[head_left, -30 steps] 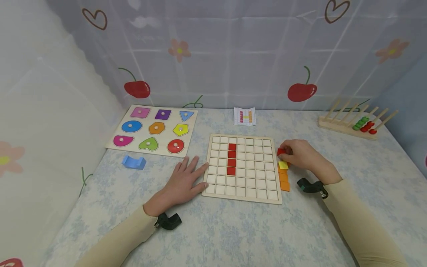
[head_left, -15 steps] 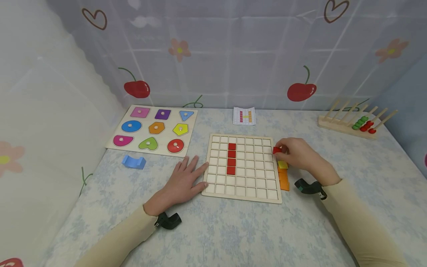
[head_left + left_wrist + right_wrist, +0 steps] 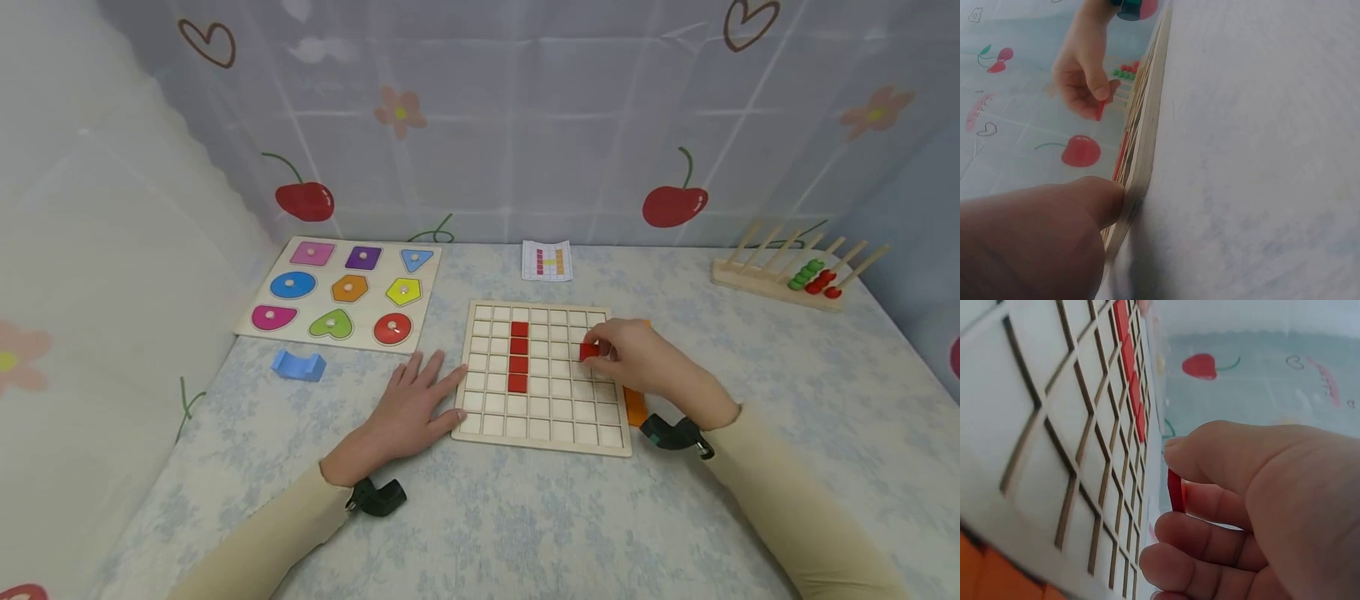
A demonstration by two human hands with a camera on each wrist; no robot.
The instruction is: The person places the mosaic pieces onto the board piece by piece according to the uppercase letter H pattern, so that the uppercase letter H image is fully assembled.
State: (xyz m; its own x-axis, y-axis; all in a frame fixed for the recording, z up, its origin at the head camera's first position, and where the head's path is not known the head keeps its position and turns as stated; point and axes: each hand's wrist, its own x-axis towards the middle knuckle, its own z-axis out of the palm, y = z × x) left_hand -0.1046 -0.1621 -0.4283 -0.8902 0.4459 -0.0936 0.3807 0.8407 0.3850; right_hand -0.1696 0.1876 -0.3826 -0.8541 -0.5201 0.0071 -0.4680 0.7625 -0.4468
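Observation:
A wooden grid board (image 3: 540, 432) lies flat on the table, with a column of red square tiles (image 3: 518, 364) set in its left half. My left hand (image 3: 408, 414) lies spread out, thumb and fingertips touching the board's left edge. Between thumb and fingers my right hand (image 3: 648, 364) pinches one red tile (image 3: 588, 352); the right wrist view shows this red tile (image 3: 1175, 492) held clear of the board's surface. Orange tiles (image 3: 635, 407) lie along the board's right edge, partly hidden beneath the right hand.
Behind the board lies a small printed pattern card (image 3: 547, 262). A shape puzzle board (image 3: 375, 327) is at the back left, with a blue arched block (image 3: 298, 366) in front of it. A wooden peg rack with beads (image 3: 776, 284) stands at the back right.
My right hand has carried the red tile leftward from the pile beside the board to above the board's right part. The left hand has stayed in place.

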